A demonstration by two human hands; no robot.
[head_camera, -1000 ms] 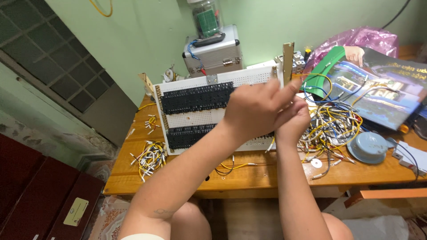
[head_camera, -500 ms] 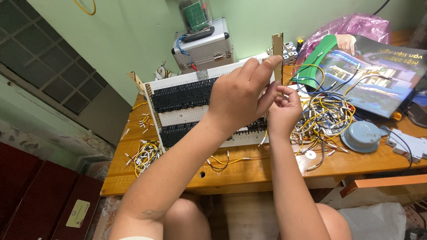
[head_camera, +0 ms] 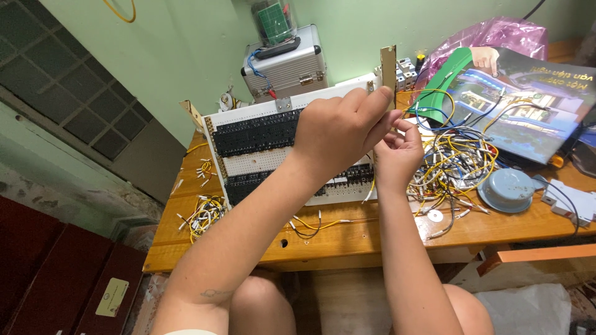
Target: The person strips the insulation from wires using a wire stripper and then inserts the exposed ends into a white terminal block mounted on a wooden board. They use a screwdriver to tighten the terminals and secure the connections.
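Left hand [head_camera: 338, 133]: curled shut, thumb and fingers pinched together at their tips over the right end of the white perforated wiring panel with rows of black terminal blocks [head_camera: 273, 158]; whatever thin item sits in the pinch is hidden behind the knuckles, likely a wire end. Raised above the panel, probably for sight of the terminals.

Right hand [head_camera: 397, 152]: just beside and below the left, fingers bent inward, fingertips meeting near the left thumb; contents cannot be told.

Panel: propped tilted toward the person on the wooden tabletop [head_camera: 347, 239], directly beneath both hands.

Tangle of yellow, white and blue jumper wires [head_camera: 456, 164]: just right of the right hand, within reach.

Round grey-blue cap [head_camera: 509, 189]: farther right.

Silver metal case [head_camera: 285, 62]: behind the left hand, against the green wall.

Small bundle of yellow wires [head_camera: 202, 214]: well left of the left forearm.
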